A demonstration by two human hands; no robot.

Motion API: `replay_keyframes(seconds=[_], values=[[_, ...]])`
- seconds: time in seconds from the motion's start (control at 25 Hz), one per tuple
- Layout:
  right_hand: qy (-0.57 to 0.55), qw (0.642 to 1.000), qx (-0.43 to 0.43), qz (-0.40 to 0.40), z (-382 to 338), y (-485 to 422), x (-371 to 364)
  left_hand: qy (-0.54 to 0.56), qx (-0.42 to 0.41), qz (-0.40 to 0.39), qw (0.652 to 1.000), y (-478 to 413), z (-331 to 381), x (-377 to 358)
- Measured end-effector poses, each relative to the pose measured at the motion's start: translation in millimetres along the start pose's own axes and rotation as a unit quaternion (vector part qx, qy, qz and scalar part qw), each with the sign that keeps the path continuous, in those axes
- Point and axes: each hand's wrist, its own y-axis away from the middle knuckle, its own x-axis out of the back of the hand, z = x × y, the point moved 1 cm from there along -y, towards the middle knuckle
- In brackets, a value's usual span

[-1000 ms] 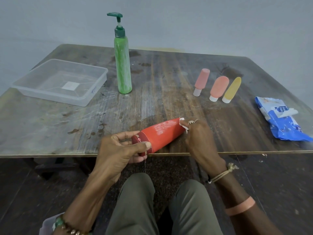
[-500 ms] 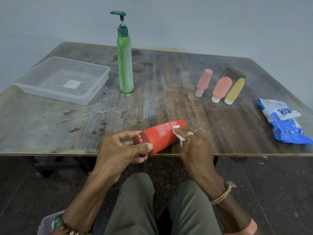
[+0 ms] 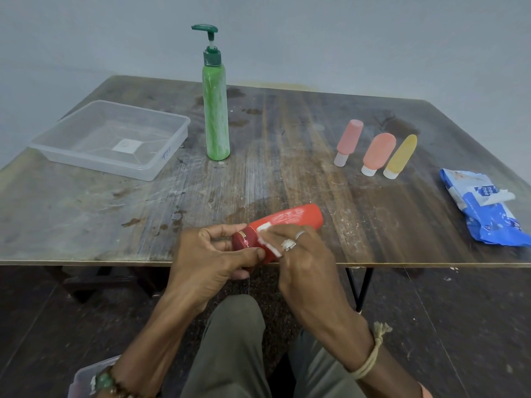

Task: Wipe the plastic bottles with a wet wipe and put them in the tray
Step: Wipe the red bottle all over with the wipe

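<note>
A red plastic bottle (image 3: 290, 221) lies on its side at the table's front edge, cap toward me. My left hand (image 3: 209, 257) grips its dark red cap end. My right hand (image 3: 301, 254) presses a white wet wipe (image 3: 265, 235) against the bottle's body near the cap. A tall green pump bottle (image 3: 216, 119) stands upright mid-table. Three small bottles lie at the right: pink (image 3: 349, 142), salmon (image 3: 377, 153) and yellow (image 3: 400, 156). The clear plastic tray (image 3: 169, 156) sits at the far left with nothing in it.
A blue wet-wipe pack (image 3: 485, 209) lies at the table's right edge, a wipe sticking out. The worn wooden table (image 3: 86, 214) ends just under my hands. My knees are below, and a clear container corner (image 3: 83, 377) shows at the bottom left.
My right hand has slid the wipe along the red bottle from its far end toward the cap. My left hand has kept its hold on the cap end.
</note>
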Motion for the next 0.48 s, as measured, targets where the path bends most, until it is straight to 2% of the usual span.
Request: replay_keyframes(seconds=[0.12,0.32,0.48], values=[[-0.035,0.999,0.01,-0.005,-11,-4,4,0.0,-0.004,-0.005,1.0,-1,-1,-2],[0.064,0.998,-0.004,-0.027,-16,-42,5,-0.013,-0.026,-0.006,1.0,1,0,-7],[0.053,0.998,0.008,-0.02,-4,-9,-2,-0.012,-0.024,0.01,1.0,-1,-2,-4]])
